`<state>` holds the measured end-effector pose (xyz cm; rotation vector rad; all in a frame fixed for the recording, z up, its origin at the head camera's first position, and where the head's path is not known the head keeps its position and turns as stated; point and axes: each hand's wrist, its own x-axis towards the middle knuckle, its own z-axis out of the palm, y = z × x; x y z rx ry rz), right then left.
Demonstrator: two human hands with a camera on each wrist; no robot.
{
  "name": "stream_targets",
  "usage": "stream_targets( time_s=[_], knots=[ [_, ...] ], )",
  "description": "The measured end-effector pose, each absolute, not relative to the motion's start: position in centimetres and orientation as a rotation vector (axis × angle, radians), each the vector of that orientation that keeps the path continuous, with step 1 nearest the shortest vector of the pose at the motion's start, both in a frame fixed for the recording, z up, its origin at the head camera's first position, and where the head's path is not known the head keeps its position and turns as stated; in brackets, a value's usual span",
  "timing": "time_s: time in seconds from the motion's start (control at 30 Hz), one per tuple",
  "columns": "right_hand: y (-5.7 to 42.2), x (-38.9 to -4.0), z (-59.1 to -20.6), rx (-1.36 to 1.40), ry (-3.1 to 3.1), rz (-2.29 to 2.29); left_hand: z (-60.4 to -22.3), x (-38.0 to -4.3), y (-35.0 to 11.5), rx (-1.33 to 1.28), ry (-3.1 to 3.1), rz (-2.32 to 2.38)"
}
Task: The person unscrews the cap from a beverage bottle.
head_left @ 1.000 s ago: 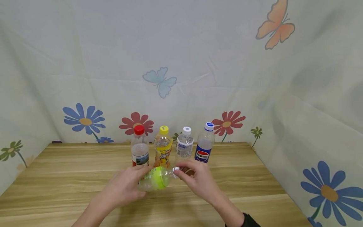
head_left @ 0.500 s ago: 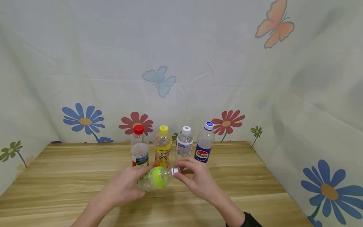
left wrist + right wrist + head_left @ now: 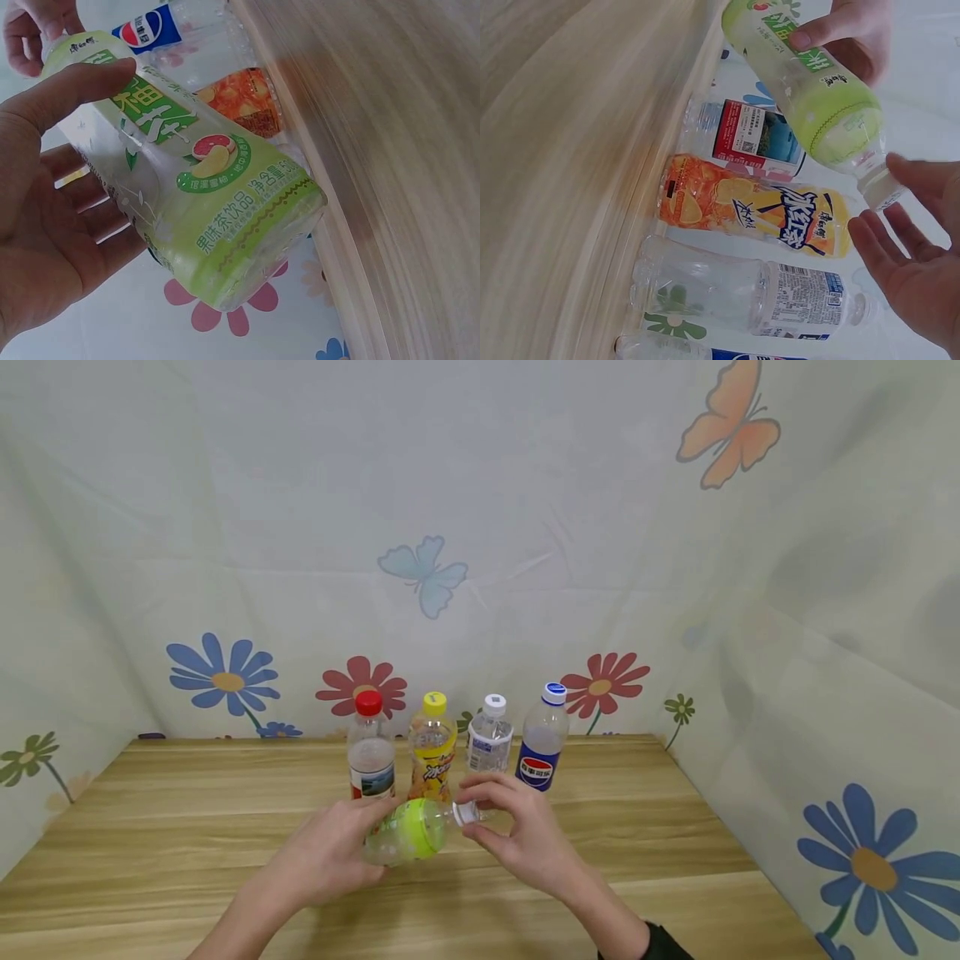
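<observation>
My left hand (image 3: 337,852) grips a clear plastic bottle with a light green label (image 3: 408,835), its thumb lying across the label in the left wrist view. The green-labelled bottle (image 3: 202,172) is tilted on its side above the table, its neck pointing right. At the neck, my right hand (image 3: 525,831) holds the white bottle cap (image 3: 465,813) between thumb and fingertips. From the right wrist, the cap (image 3: 881,189) sits over the bottle's mouth, thumb on one side and fingers on the other.
Behind the hands several bottles stand in a row on the wooden table (image 3: 187,827): a red-capped bottle (image 3: 371,756), a yellow-capped iced tea bottle (image 3: 432,760), a clear white-capped bottle (image 3: 489,745) and a Pepsi bottle (image 3: 542,752). A flowered cloth (image 3: 300,568) hangs behind.
The right hand's fingers have shifted around the white cap, and more of the cap shows between them now. The left hand and the green-labelled bottle stay nearly still.
</observation>
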<state>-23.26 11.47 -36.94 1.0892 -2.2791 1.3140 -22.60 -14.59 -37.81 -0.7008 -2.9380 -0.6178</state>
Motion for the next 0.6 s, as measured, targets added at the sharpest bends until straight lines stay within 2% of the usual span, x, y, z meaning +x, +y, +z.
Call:
stream_targets(
  time_s=[0.6],
  knots=[
    [11.89, -23.9, -37.94, 0.892, -2.432, 1.322, -37.97, -22.42, -14.71, -0.746, -2.905, -0.574]
  ],
)
